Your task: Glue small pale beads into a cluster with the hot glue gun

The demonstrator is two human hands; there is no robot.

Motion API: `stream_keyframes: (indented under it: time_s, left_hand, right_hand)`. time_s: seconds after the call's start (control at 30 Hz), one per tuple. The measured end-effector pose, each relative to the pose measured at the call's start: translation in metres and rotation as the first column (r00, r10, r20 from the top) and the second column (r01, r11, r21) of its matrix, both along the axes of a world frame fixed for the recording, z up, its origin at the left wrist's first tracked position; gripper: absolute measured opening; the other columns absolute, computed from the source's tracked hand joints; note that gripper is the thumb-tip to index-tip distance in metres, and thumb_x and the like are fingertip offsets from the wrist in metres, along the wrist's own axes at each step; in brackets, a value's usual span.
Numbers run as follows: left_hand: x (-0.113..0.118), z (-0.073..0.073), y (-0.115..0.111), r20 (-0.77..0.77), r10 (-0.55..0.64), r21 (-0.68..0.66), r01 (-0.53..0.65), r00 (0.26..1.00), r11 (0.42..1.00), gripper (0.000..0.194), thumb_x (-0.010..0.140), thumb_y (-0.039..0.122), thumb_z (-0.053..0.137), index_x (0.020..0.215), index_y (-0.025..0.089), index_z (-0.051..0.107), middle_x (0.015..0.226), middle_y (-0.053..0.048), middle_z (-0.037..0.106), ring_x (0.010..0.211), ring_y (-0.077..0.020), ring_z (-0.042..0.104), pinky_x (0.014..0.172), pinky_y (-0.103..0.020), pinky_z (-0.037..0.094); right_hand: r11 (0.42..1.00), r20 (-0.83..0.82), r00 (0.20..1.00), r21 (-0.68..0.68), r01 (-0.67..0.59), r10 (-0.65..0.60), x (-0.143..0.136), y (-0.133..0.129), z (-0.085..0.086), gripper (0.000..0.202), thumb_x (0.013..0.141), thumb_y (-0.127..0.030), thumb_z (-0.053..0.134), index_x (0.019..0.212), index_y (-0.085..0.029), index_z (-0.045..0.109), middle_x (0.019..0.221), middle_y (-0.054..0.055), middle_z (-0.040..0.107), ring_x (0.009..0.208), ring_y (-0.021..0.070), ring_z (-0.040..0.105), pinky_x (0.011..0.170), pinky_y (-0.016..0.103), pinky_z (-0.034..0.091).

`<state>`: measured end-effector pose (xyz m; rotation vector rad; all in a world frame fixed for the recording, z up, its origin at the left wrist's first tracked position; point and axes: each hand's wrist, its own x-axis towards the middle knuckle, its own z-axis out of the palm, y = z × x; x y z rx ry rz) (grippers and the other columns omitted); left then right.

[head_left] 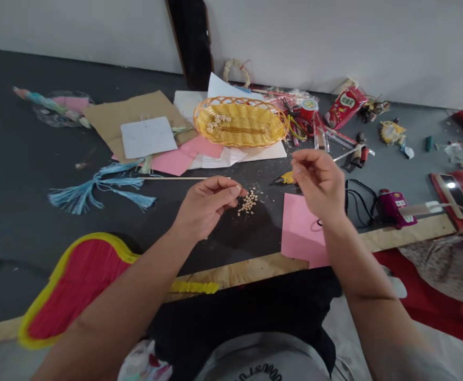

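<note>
My left hand [207, 206] hovers low over the dark grey counter [25, 174], thumb and fingertips pinched together right beside a small heap of pale tan beads [247, 202]; I judge it is pinching one bead, though the bead itself is too small to make out. My right hand [318, 180] is raised a little higher, its fingers curled and pinched as if on something thin, but I cannot tell what, if anything, it holds. Judging by how things lie, the work is at an early stage: most of the loose beads sit in the heap on the counter between my hands, and no finished strand shows. Farther back stands an oval yellow woven basket [271, 132] with a small cluster of the same pale beads at its left end and a thin stick lying along its bottom. A pink paper sheet [298, 233] lies under my right wrist at the counter's edge, a long thin wooden stick [171, 178] lies just behind my left hand, and pale blue tassels [96, 190] lie well off to the left.
</note>
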<state>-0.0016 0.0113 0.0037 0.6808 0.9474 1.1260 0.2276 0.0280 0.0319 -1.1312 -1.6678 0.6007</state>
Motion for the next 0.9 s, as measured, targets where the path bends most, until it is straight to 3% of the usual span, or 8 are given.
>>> stream_keyframes:
  time_s: [0.1, 0.23, 0.37, 0.5, 0.6, 0.73, 0.8, 0.9]
  left_hand:
    - [-0.001, 0.0, 0.0, 0.026, -0.023, 0.005, 0.023, 0.999, 1.0, 0.017, 0.062, 0.022, 0.09, 0.07, 0.018, 0.076, 0.074, -0.004, 0.078, 0.054, -0.0055, 0.059, 0.059, -0.018, 0.05]
    - [-0.001, 0.003, -0.001, 0.072, -0.07, 0.009, 0.07, 0.995, 0.998, 0.019, 0.059, 0.02, 0.091, 0.071, 0.018, 0.077, 0.073, -0.004, 0.078, 0.057, -0.0074, 0.062, 0.058, -0.017, 0.052]
    - [0.0, 0.008, -0.003, 0.096, -0.089, 0.018, 0.087, 0.991, 0.996, 0.023, 0.054, 0.019, 0.093, 0.071, 0.018, 0.078, 0.071, -0.004, 0.077, 0.058, -0.0081, 0.064, 0.057, -0.017, 0.052]
    - [0.001, 0.011, -0.002, 0.089, -0.085, 0.01, 0.084, 0.992, 0.996, 0.026, 0.051, 0.019, 0.095, 0.07, 0.018, 0.078, 0.068, -0.003, 0.076, 0.057, -0.0088, 0.063, 0.056, -0.018, 0.053]
    - [0.002, 0.009, -0.001, 0.104, -0.072, 0.016, 0.071, 0.992, 0.997, 0.025, 0.052, 0.021, 0.095, 0.07, 0.018, 0.078, 0.066, -0.003, 0.074, 0.057, -0.0082, 0.061, 0.055, -0.018, 0.051]
    - [0.002, 0.005, 0.0, 0.126, -0.073, 0.046, 0.067, 0.989, 0.997, 0.022, 0.057, 0.024, 0.093, 0.071, 0.017, 0.078, 0.063, -0.003, 0.072, 0.052, -0.0054, 0.055, 0.055, -0.018, 0.049]
    - [0.001, 0.004, 0.001, 0.115, -0.068, 0.048, 0.063, 0.991, 0.997, 0.021, 0.058, 0.023, 0.093, 0.071, 0.017, 0.078, 0.065, -0.004, 0.073, 0.053, -0.0057, 0.055, 0.056, -0.018, 0.049]
    - [0.001, 0.006, 0.001, 0.094, -0.048, 0.033, 0.045, 0.994, 0.998, 0.017, 0.058, 0.02, 0.09, 0.068, 0.018, 0.077, 0.07, -0.006, 0.077, 0.052, -0.0057, 0.055, 0.057, -0.019, 0.05]
  right_hand:
    - [0.992, 0.305, 0.952, -0.107, 0.064, -0.029, 0.038, 0.002, 0.01, 0.016, 0.092, -0.03, 0.058, 0.103, -0.022, 0.067, 0.094, 0.003, 0.07, 0.075, 0.0146, 0.065, 0.069, 0.029, 0.053]
    - [0.962, 0.66, 0.737, -0.078, 0.261, -0.146, 0.082, 0.0, -0.004, 0.019, 0.087, -0.028, 0.058, 0.101, -0.02, 0.069, 0.099, 0.01, 0.072, 0.087, 0.0241, 0.067, 0.08, 0.04, 0.054]
    - [0.938, 0.752, 0.653, -0.156, 0.311, -0.091, 0.097, -0.003, -0.024, 0.029, 0.088, -0.032, 0.058, 0.112, -0.018, 0.066, 0.109, 0.014, 0.072, 0.094, 0.0286, 0.068, 0.083, 0.042, 0.053]
    - [0.919, 0.818, 0.575, -0.234, 0.318, 0.01, 0.093, 0.001, -0.027, 0.029, 0.089, -0.032, 0.058, 0.113, -0.017, 0.066, 0.108, 0.014, 0.073, 0.101, 0.0308, 0.066, 0.086, 0.04, 0.049]
    - [0.912, 0.833, 0.553, -0.255, 0.323, 0.037, 0.088, 0.006, -0.024, 0.025, 0.091, -0.033, 0.055, 0.106, -0.017, 0.068, 0.102, 0.012, 0.073, 0.099, 0.0288, 0.065, 0.08, 0.035, 0.046]
    - [0.881, 0.83, 0.55, -0.326, 0.343, 0.094, 0.086, 0.013, -0.019, 0.023, 0.092, -0.035, 0.053, 0.094, -0.019, 0.07, 0.087, 0.007, 0.072, 0.078, 0.0215, 0.063, 0.065, 0.03, 0.037]
    - [0.857, 0.8, 0.59, -0.38, 0.349, 0.114, 0.088, 0.015, -0.017, 0.024, 0.091, -0.036, 0.053, 0.09, -0.019, 0.07, 0.079, 0.005, 0.069, 0.069, 0.018, 0.059, 0.061, 0.029, 0.034]
    - [0.832, 0.69, 0.72, -0.441, 0.338, 0.073, 0.093, 0.017, -0.013, 0.024, 0.088, -0.039, 0.057, 0.09, -0.018, 0.07, 0.072, 0.001, 0.065, 0.062, 0.0146, 0.054, 0.058, 0.027, 0.034]
